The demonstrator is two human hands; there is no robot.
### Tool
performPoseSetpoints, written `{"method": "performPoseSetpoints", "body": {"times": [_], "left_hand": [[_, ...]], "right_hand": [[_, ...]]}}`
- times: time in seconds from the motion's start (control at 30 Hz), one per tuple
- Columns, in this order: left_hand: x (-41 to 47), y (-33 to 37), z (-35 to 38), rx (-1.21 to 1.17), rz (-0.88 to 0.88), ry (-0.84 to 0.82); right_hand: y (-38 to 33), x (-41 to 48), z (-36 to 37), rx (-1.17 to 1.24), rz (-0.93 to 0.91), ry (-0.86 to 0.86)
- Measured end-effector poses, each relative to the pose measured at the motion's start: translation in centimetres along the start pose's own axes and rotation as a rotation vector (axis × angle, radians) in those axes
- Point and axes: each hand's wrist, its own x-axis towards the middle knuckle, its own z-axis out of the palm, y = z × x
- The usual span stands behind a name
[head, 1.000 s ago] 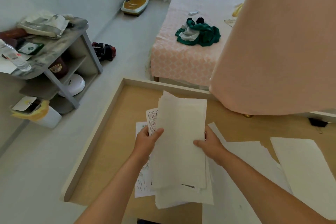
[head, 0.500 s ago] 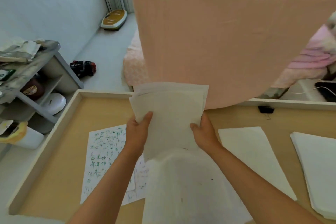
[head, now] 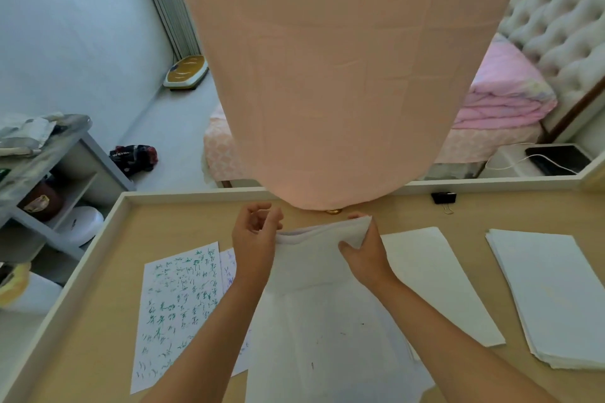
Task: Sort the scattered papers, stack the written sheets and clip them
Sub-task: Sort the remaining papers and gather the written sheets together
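Note:
My right hand point(head: 363, 255) grips the top right corner of a thin stack of white sheets point(head: 311, 258), held low over the wooden table point(head: 98, 330). My left hand point(head: 255, 239) is at the stack's left corner with its fingers loosely curled; nothing shows between them. A sheet covered in green writing point(head: 176, 304) lies flat to the left, with another written sheet point(head: 229, 268) partly under it. More white sheets point(head: 327, 343) lie under my forearms. A black binder clip point(head: 443, 198) sits by the far rim.
A big pink lampshade point(head: 327, 75) hangs over the table's far middle. A single blank sheet point(head: 432, 278) and a thick pile of blank paper point(head: 550, 298) lie on the right. The table has a raised white rim point(head: 82, 275). A grey shelf unit point(head: 49, 167) stands left.
The stack has come down from upright to nearly flat, just above the table. My left hand has let go of its left edge; my right hand still holds it.

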Motion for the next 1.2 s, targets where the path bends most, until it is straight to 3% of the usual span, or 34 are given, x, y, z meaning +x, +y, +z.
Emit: {"method": "performPoseSetpoints", "body": {"times": [0.2,0.43,0.6,0.77,0.93,1.03,1.2], "left_hand": [[2.6,-1.3,-1.6,-0.040,-0.081,0.057],[2.4,-3.9,-3.8,-0.041,-0.165,-0.197],[2.6,-6.4,-3.4,0.167,-0.215,-0.161],[1.5,-9.3,-3.5,0.298,-0.307,-0.305],[2.3,-7.4,-1.0,0.400,-0.155,-0.308],[3.2,-6.6,1.5,0.526,-0.170,-0.504],[-0.1,-7.6,8.3,0.549,-0.450,-0.759]], "right_hand": [[0.5,0.1,1.1,-0.100,0.139,-0.059],[1.0,-0.1,2.2,-0.023,0.216,0.006],[0.8,-0.5,2.8,-0.047,0.221,0.070],[1.7,-1.6,3.1,-0.155,0.198,0.042],[1.4,-0.2,1.5,-0.143,0.186,0.122],[1.1,0.9,-2.2,-0.092,0.236,0.179],[5.1,3.1,-10.7,-0.136,0.369,0.221]]}}
